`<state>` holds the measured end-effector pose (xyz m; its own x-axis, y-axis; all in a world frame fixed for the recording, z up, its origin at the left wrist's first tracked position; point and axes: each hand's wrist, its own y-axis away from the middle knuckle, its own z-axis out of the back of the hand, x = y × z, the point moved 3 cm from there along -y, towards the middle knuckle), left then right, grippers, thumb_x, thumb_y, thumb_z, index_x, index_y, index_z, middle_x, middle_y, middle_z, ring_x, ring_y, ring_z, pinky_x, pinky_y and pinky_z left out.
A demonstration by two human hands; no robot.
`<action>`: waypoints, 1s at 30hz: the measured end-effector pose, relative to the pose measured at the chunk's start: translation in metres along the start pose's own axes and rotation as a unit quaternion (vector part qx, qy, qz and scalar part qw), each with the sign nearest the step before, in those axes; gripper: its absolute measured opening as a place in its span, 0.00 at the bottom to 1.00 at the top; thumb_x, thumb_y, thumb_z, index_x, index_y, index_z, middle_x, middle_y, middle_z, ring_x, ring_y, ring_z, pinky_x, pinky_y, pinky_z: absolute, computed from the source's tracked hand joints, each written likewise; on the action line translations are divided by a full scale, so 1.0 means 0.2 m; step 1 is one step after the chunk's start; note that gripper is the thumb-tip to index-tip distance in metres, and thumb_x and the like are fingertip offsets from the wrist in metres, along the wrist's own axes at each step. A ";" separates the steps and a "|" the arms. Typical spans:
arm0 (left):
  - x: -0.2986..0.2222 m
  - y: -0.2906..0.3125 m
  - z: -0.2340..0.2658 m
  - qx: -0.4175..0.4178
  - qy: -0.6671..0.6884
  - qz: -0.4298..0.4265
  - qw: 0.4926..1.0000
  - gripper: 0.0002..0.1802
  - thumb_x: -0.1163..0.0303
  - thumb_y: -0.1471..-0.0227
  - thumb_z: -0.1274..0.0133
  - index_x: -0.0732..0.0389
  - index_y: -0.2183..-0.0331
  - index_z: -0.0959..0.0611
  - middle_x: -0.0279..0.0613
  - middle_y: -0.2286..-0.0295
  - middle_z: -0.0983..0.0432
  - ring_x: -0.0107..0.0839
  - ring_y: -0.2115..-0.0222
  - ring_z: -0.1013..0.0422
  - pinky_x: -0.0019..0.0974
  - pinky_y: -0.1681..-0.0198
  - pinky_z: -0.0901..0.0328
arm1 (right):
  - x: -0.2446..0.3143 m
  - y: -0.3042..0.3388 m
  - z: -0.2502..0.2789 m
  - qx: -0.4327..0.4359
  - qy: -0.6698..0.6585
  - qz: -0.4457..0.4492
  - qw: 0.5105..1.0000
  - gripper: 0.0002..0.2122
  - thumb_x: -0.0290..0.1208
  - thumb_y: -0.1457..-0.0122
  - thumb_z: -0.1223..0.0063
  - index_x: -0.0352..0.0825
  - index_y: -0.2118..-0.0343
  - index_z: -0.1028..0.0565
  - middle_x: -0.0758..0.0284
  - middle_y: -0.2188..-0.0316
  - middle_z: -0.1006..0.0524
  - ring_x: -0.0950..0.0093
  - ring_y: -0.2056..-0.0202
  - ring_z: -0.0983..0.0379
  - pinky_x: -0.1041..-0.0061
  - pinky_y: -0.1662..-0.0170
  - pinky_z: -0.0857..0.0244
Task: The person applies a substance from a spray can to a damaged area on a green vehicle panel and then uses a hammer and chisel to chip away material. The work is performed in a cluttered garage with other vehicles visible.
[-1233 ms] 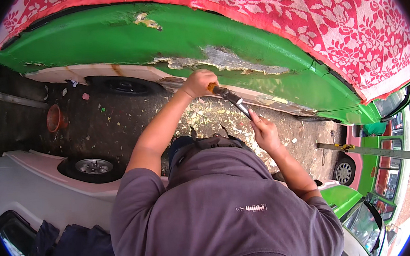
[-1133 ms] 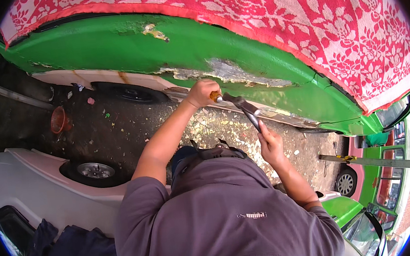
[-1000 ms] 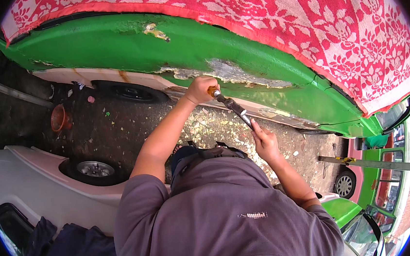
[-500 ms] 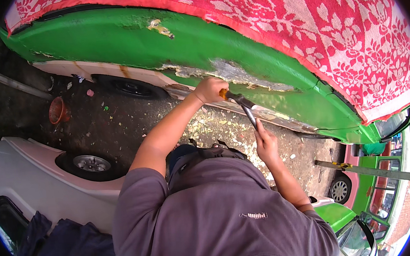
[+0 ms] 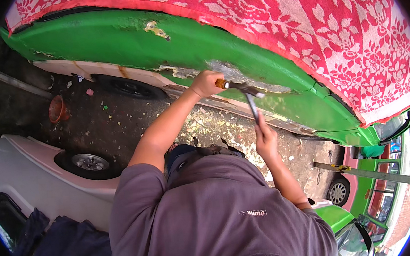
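Observation:
My left hand (image 5: 207, 83) is closed around a tool with an amber-orange handle (image 5: 220, 83), held against the green car's side. Its working end is hidden behind the hand and cannot be named. My right hand (image 5: 266, 139) grips a hammer (image 5: 253, 107) by its handle. The hammer's head is beside the butt of the orange handle; whether they touch cannot be told. Around the left hand, the green car's body panel (image 5: 124, 37) is chipped, with a grey patch of bare filler (image 5: 234, 72) and ragged, peeling paint.
A red-and-white floral cloth (image 5: 273, 14) covers the car's upper part. Paint flakes (image 5: 214, 122) litter the ground. An orange bucket (image 5: 57, 109) lies to the left. Behind me stands a pale car (image 5: 47, 166) with dark cloth (image 5: 74, 246) on it. A metal bar (image 5: 379, 173) crosses at right.
The hammer's head has swung up toward the orange handle's butt, and my right hand has turned slightly with it. My left hand has risen a little, still on the panel.

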<state>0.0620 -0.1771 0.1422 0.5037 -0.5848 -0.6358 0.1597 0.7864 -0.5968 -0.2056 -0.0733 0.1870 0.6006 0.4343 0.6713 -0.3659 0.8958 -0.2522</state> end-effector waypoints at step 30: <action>0.08 0.10 0.06 -0.099 -0.029 0.046 0.994 0.13 0.71 0.63 0.38 0.60 0.83 0.27 0.43 0.84 0.29 0.40 0.83 0.30 0.39 0.79 0.37 | 0.14 -0.21 0.09 -0.014 -0.064 -0.028 0.997 0.23 0.21 0.41 0.51 0.36 0.41 0.35 0.62 0.81 0.30 0.78 0.80 0.36 0.81 0.71 0.37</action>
<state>0.0829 -0.1678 0.1263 0.5568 -0.4963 -0.6661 -0.0556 0.7778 -0.6260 -0.1872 -0.1000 0.2286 0.5223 0.3697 0.7685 -0.3129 0.9214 -0.2306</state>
